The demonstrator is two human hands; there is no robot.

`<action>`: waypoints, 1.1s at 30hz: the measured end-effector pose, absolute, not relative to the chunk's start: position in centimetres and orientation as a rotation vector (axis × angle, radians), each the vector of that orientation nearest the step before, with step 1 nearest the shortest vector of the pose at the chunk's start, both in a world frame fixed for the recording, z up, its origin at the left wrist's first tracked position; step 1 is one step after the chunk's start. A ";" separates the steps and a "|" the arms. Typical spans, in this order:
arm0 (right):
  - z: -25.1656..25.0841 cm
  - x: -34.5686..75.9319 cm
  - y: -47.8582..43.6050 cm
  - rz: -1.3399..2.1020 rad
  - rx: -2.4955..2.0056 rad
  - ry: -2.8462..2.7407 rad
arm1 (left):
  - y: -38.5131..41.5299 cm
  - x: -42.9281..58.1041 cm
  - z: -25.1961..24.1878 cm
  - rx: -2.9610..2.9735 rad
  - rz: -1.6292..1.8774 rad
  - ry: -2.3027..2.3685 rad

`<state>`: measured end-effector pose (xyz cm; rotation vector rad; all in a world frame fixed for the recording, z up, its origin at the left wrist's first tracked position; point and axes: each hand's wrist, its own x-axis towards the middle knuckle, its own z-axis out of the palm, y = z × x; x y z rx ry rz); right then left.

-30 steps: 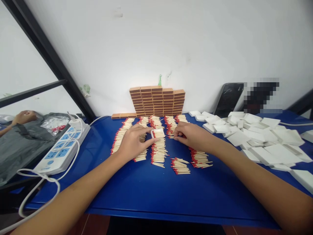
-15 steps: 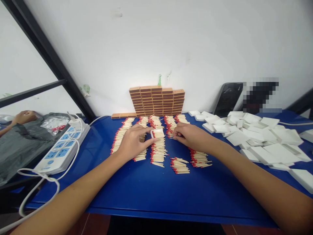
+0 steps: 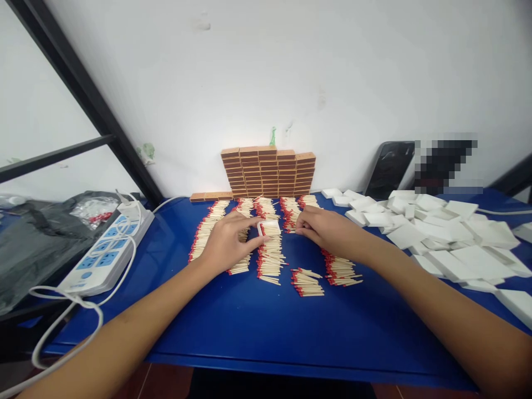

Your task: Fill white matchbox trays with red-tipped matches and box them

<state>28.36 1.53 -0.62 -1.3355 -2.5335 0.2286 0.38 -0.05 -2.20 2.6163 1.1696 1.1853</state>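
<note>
My left hand point(image 3: 226, 244) pinches a small white matchbox tray point(image 3: 269, 228) between thumb and forefinger, just above the rows of red-tipped matches point(image 3: 270, 257) on the blue table point(image 3: 249, 321). My right hand point(image 3: 326, 230) rests fingers-down on the matches to the right of the tray, fingertips pressed together on some matches; how many it holds is hidden. A small loose bunch of matches point(image 3: 306, 281) lies nearer to me.
A stack of brown matchboxes point(image 3: 268, 172) stands against the wall. A heap of white box sleeves and trays point(image 3: 440, 233) fills the right side. A white power strip point(image 3: 106, 249) with cable and a dark plastic bag point(image 3: 37, 238) lie at left.
Both hands have stayed almost in place; the right fingers shifted slightly on the matches. Another person's hand at the far left is gone from view.
</note>
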 end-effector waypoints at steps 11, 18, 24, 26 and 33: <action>-0.5 25.4 -1.0 0.164 -1.191 -2.364 | -1.1 1.4 -2.5 2.602 1.192 1.097; -1.2 25.1 -1.3 0.042 -1.071 -2.369 | -1.4 1.7 -2.4 2.623 1.225 0.992; -0.6 27.1 0.4 0.000 -1.128 -2.321 | -0.8 1.2 -2.4 2.598 1.245 1.128; -0.7 28.1 1.3 0.021 -1.207 -2.360 | -0.6 1.1 -2.2 2.584 1.267 1.168; -1.9 28.8 2.7 0.198 -1.239 -2.501 | -0.5 0.9 -1.8 2.587 1.309 1.169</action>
